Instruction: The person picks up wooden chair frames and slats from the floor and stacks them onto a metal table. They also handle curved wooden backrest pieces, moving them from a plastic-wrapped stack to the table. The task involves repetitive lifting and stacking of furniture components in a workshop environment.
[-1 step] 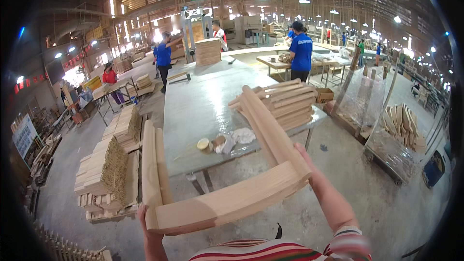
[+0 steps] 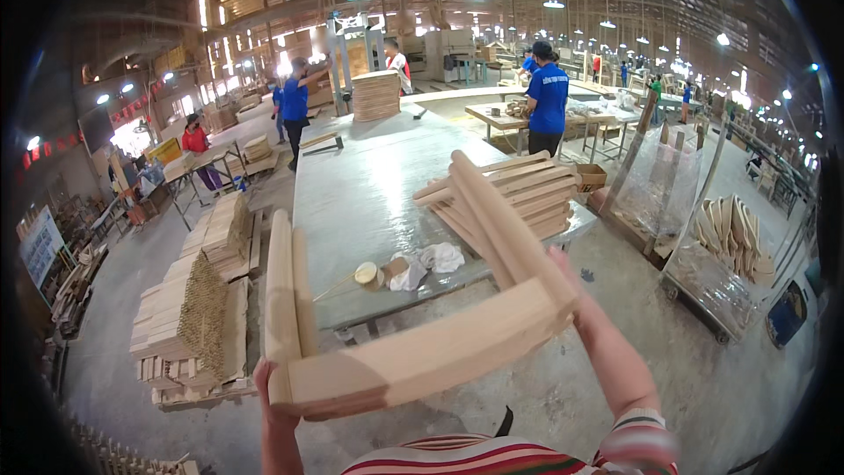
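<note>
A pale wooden frame (image 2: 431, 356), shaped like a U, is held up in front of me. Its broad curved crosspiece is nearest my body, and long rounded bars extend away from both ends. My left hand (image 2: 269, 394) grips the left corner, with most of its fingers hidden by the wood. At the right corner my right hand (image 2: 570, 278) is wrapped round the outer side, its fingers partly hidden. Beyond the frame is a long grey worktable (image 2: 360, 202). On it a stack of wooden pieces (image 2: 536, 196) lies behind the frame's right bars.
A pale round cup (image 2: 367, 274) and crumpled white cloths (image 2: 440, 258) lie near the table's front edge. Stacked wooden slats (image 2: 171, 325) stand on the floor at left. A wheeled cart (image 2: 694, 303) is at right. A person in blue (image 2: 549, 98) works beyond the table.
The frame has risen slightly and its crosspiece has tilted, showing a broader face. Both hands have stayed on its corners and moved up a little with it.
</note>
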Demonstrator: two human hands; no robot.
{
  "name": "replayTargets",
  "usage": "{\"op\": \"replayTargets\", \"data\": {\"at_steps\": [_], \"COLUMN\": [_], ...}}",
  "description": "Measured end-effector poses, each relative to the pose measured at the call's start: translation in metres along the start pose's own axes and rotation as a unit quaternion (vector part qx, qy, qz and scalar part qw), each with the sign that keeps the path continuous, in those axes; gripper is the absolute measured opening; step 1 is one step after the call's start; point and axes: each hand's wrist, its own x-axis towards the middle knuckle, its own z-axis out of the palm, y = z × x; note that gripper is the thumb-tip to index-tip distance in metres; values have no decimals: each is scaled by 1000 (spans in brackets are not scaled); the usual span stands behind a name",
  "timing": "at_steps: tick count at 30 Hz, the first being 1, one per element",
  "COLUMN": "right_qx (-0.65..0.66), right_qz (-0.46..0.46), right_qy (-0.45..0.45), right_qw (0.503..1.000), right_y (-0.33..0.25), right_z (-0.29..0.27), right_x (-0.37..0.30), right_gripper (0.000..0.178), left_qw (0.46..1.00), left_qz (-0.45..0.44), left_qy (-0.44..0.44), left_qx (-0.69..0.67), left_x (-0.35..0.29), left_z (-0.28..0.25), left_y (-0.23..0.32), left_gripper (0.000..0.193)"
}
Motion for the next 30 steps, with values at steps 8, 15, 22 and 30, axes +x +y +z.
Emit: {"op": "replayTargets", "data": {"at_steps": [8,15,22,30], "right_qx": [-64,-59,-70,-132], "right_qz": [-43,98,162,221], "right_qy": [80,-46,-51,-57], "right_qw": [994,992,983,965], "right_y": [-117,-182,-176,-129], "right_z": [-71,-140,-242,-270], "right_x": [179,394,535,605], "right_gripper": [63,55,47,38], "left_qw": [961,961,919,875], "left_qz": [-230,-246,-373,-458], "left_qy": [-109,-120,-115,-121], "left_qx": [-107,-50,-46,101], "left_x": [170,326,426,491], "left_z": [164,301,371,398], "left_y": [-7,-64,-118,-178], "left_gripper": [57,70,74,67]}}
